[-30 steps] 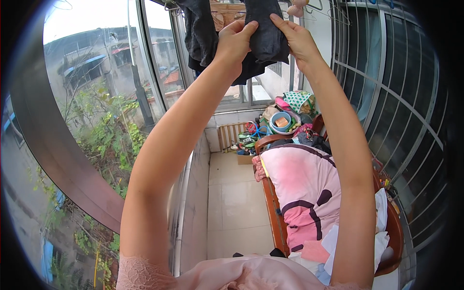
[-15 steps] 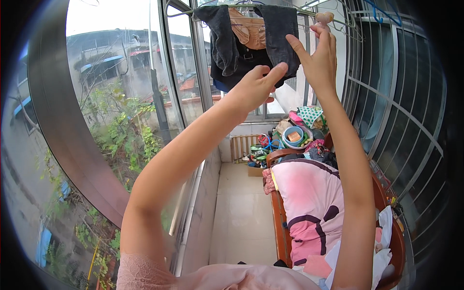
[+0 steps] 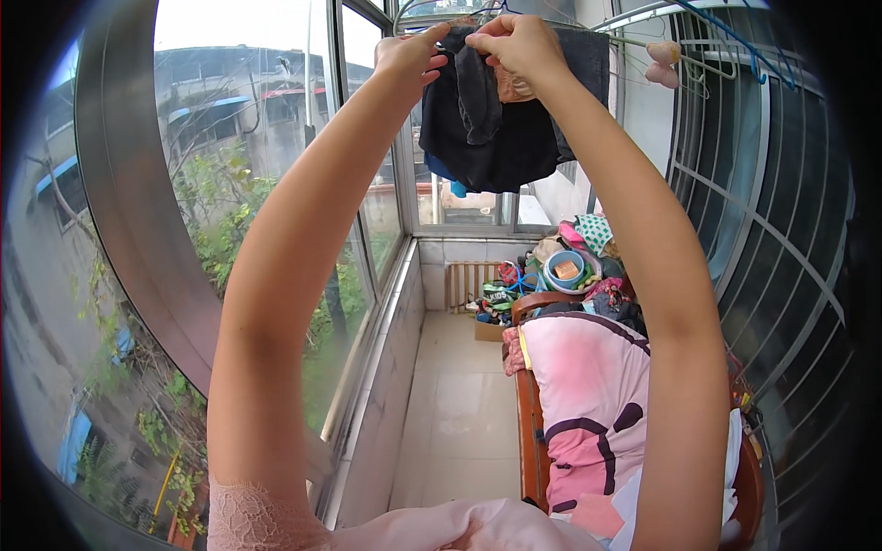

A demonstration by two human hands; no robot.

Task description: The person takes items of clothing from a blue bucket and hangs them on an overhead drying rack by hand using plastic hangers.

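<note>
Dark grey cloth (image 3: 478,99) hangs lengthwise at top center, pinched above by the right hand (image 3: 522,46); left hand (image 3: 412,57) just beside, hold unclear.

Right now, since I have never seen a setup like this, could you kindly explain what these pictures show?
There is no machine here: you are seeing a person's own bare hands. A wide fisheye camera on the head looks down past the forearms, so straight edges bend near the rim and the picture's left is the person's left.

The left hand and right hand are raised at the top of a hanging dark grey cloth. The right thumb and fingers seem to pinch it; the left grip is harder to make out. A black cloth hangs behind.

Below, a wooden bench bears a large pink cushion, and a blue tub sits among piled things beyond.
</note>
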